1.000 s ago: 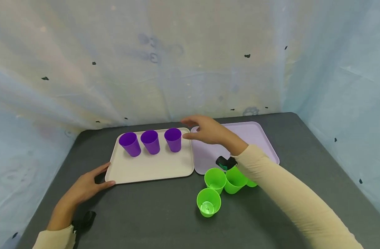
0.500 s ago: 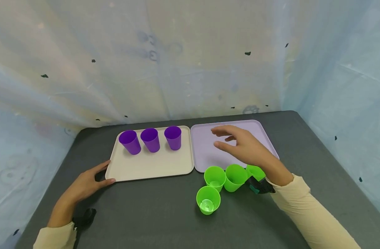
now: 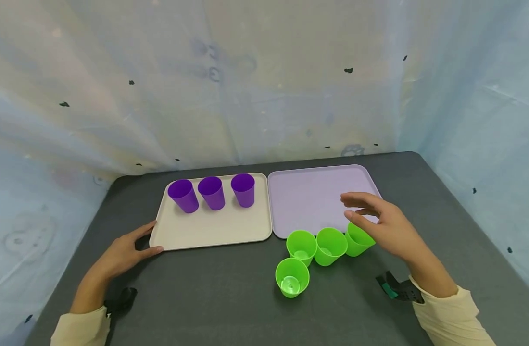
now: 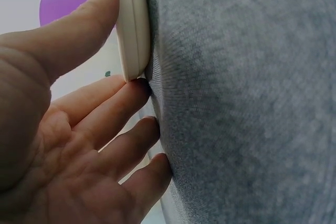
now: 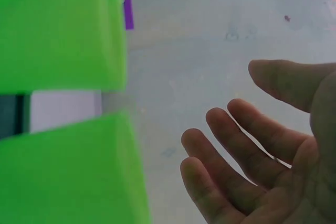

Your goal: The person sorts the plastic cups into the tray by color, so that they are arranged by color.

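My left hand (image 3: 121,254) rests at the near left corner of the cream tray (image 3: 212,235), thumb on the front edge and fingers along the side. Up close in the left wrist view, the thumb (image 4: 79,30) touches the tray rim (image 4: 134,35) while the other fingertips meet the grey cloth. Three purple cups stand in a row on this tray: left (image 3: 183,196), middle (image 3: 211,193) and right (image 3: 243,190). Holding nothing, my right hand (image 3: 387,226) hovers by the rightmost green cup (image 3: 358,240), fingers spread from the thumb. Green cups (image 5: 58,35) look blurred beside it in the right wrist view.
A lilac tray (image 3: 316,197) adjoins the cream tray's right side. Several green cups stand before it, including one nearest the front (image 3: 292,278) and two behind, left (image 3: 301,246) and right (image 3: 331,246). Pale plastic sheeting (image 3: 264,96) rises behind the grey table (image 3: 204,298).
My right hand has moved away from the right purple cup, across the lilac tray, rightward and nearer to the green cups. The left hand stays at the tray corner.
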{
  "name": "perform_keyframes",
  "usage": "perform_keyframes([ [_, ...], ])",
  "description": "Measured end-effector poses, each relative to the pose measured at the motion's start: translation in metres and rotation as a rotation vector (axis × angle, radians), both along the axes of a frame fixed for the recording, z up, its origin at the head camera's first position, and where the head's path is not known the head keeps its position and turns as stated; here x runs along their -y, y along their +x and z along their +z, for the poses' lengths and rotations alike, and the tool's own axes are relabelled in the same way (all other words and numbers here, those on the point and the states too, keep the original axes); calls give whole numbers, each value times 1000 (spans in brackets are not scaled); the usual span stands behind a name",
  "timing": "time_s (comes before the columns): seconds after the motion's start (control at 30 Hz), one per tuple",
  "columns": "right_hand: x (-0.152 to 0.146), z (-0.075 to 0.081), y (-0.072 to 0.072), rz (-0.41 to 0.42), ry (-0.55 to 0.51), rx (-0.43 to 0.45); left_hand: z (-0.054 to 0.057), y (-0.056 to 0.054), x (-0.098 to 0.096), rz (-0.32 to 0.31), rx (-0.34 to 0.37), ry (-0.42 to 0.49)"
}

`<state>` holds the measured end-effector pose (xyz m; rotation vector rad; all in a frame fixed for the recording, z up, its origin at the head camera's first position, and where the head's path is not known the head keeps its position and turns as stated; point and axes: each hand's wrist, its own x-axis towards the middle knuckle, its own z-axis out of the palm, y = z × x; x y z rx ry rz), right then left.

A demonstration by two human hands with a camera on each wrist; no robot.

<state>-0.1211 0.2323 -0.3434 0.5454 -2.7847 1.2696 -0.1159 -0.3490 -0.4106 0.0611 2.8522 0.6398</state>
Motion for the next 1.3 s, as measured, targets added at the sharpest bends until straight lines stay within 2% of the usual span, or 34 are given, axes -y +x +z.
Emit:
perform_keyframes([
  [0.17,-10,-5,0,-41,29,10,1,1,1,11,11,-9],
  [0.37,-23,-8,-8,-81,36,-3,2,0,-1,8,-1,-11],
  [0.6,-52,-24,-22,-160,87,86,3,0,-2,9,16,-24],
  [0.83,-74,-42,-34,-157,161,186,5,-1,-4,1,1,-15],
  [1.3,-93,-64,-48,-194,264,223,6,1,-5,9,5,-8],
])
